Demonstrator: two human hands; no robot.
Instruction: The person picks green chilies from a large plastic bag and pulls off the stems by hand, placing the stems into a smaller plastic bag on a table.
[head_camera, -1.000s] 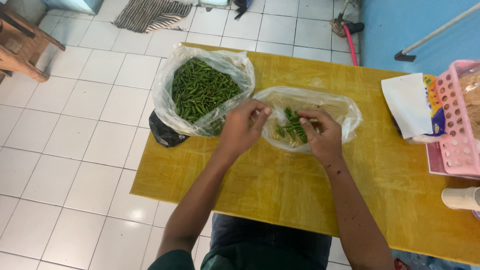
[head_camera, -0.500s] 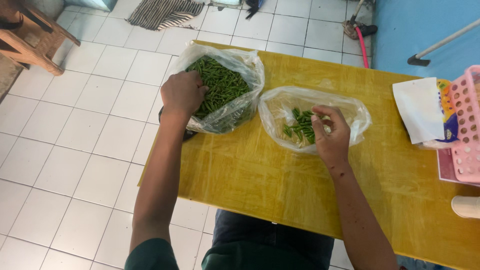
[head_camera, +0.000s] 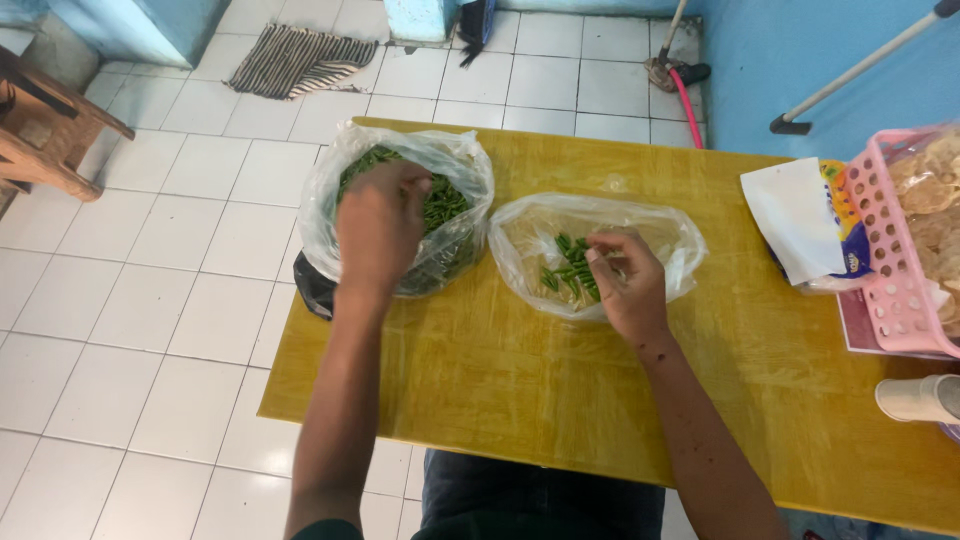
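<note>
Right hand (head_camera: 625, 285) rests at the mouth of the small clear bag (head_camera: 600, 250) on the yellow desk (head_camera: 500, 380), fingers curled and pinching what looks like a green chili (head_camera: 572, 268). The chilies are light, thin, snap easily — best pinched by the stem end. Left hand (head_camera: 378, 225) is down in the fuller bag (head_camera: 400, 215), fingers hidden, grip cannot be told. Half a second ago it was at that bag's left rim — now further inside; right hand much the same.

Bright, even daylight — soft shadows under arms, mild sheen on yellow table (head_camera: 520, 380), slight blur throughout
</note>
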